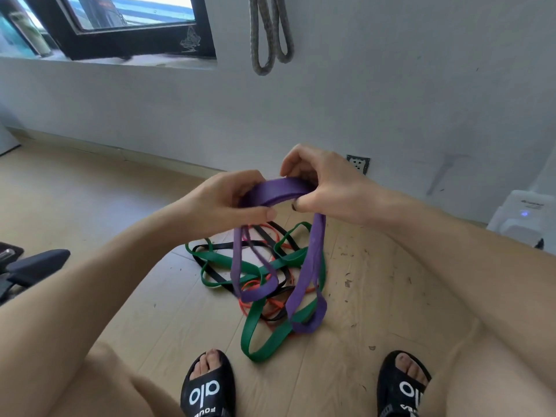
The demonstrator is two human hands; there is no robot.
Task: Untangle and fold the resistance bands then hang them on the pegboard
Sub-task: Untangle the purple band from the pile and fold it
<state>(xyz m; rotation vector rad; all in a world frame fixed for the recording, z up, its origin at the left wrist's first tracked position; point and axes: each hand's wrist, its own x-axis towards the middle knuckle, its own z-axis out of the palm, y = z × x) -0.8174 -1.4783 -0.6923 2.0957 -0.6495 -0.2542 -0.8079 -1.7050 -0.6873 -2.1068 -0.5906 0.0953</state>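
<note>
A wide purple resistance band (279, 191) is stretched between both hands above the floor. My left hand (228, 200) grips its left end and my right hand (319, 182) pinches its right end. Two purple loops hang down from the hands, reaching toward the floor. Below them a tangle lies on the wooden floor: a green band (261, 335), a black band (210, 269) and a thin orange band (255, 308), all crossed over one another. A grey band (270, 34) hangs in two loops on the wall above.
My two feet in black slides (207, 389) stand at the bottom, either side of the tangle. A wall socket (358, 164) sits low on the wall. A white appliance (523, 218) stands at the right. A dark chair base (33, 266) is at the left, a window (120, 22) above.
</note>
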